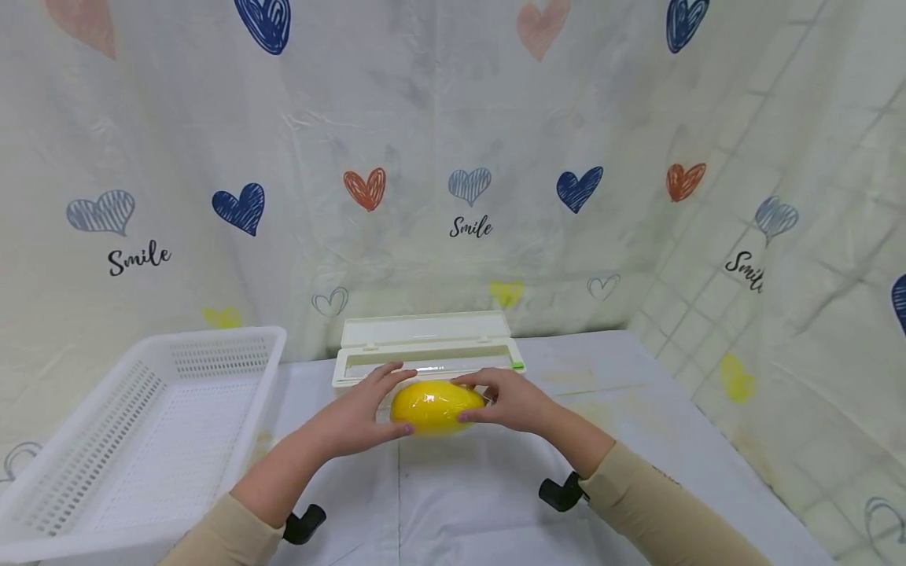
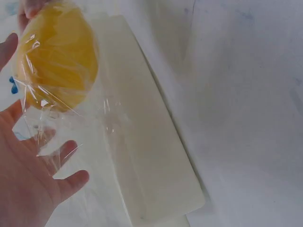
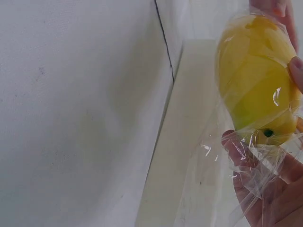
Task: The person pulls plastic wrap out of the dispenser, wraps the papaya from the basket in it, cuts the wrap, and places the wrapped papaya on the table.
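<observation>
A yellow mango (image 1: 433,406), wrapped in clear cling film, is held up between both hands above the table. My right hand (image 1: 515,402) grips its right end with thumb and fingers. In the right wrist view, bunched film (image 3: 262,175) lies across that palm below the mango's dark stem spot. At the other end my left hand (image 1: 359,417) has its fingers spread, the thumb near the fruit's lower side. The left wrist view shows loose film (image 2: 47,123) trailing over these fingers. Just behind the mango stands a cream cling film dispenser (image 1: 342,377), its lid raised.
A white perforated plastic basket (image 1: 272,377) stands to the left on the table. The tabletop (image 1: 481,503) has a white cover. Behind hangs a curtain (image 1: 410,259) printed with hearts, and it continues along the right side.
</observation>
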A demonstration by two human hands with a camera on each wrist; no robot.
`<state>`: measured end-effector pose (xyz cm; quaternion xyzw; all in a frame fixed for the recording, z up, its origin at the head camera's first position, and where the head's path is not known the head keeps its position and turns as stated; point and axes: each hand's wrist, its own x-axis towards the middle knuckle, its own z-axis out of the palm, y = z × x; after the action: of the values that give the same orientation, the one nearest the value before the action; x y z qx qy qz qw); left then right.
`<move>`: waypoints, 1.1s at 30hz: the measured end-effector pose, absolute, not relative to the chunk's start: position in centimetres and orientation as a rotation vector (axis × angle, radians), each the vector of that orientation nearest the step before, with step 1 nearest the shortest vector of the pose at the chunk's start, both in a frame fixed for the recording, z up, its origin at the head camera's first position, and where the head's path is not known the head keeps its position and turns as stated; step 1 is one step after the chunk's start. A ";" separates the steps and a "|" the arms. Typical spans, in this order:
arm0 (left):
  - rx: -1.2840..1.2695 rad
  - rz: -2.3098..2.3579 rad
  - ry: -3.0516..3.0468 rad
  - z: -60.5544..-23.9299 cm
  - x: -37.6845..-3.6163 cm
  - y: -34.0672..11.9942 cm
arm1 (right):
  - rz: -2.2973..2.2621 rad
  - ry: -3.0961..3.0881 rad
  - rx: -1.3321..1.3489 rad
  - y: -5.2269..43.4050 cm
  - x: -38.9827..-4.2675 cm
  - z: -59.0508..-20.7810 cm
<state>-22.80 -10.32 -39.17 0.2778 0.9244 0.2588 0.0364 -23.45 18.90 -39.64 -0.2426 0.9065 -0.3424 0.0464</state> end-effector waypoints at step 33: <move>1.008 0.958 2.776 -40.7 -24.4 -10.3 | -0.505 3.082 -1.189 18.7 -23.4 -38.4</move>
<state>-24.43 -10.27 -40.72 0.3246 0.8940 0.3085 0.0181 -23.38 18.75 -38.35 -0.3539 0.9177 -0.1503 -0.0999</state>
